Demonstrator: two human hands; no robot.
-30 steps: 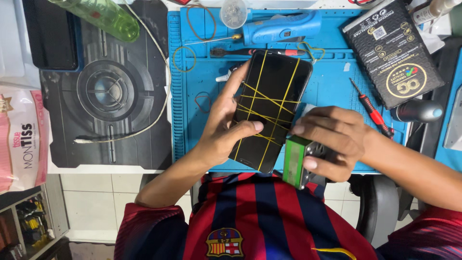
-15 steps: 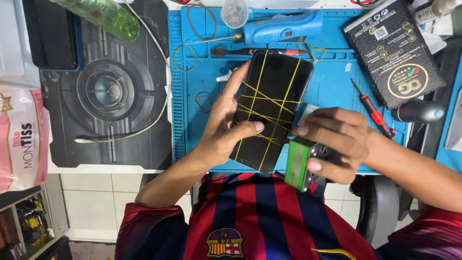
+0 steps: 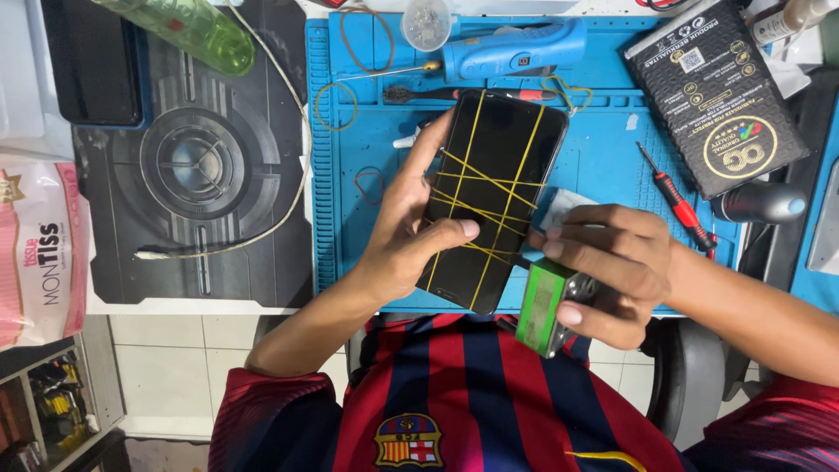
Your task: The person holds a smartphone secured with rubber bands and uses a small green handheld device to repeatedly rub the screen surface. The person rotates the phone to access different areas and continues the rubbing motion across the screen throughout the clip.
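Two hands at work: my left hand (image 3: 402,236) clasps the rubber-banded phone (image 3: 494,197) steady, while my right hand (image 3: 612,262), at four o'clock, grips a green-topped tool (image 3: 546,306).

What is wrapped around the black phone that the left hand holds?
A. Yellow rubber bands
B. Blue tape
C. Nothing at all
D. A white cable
A: thin yellow rubber bands cross the dark screen of the phone in several directions, while the left hand grips its edge.
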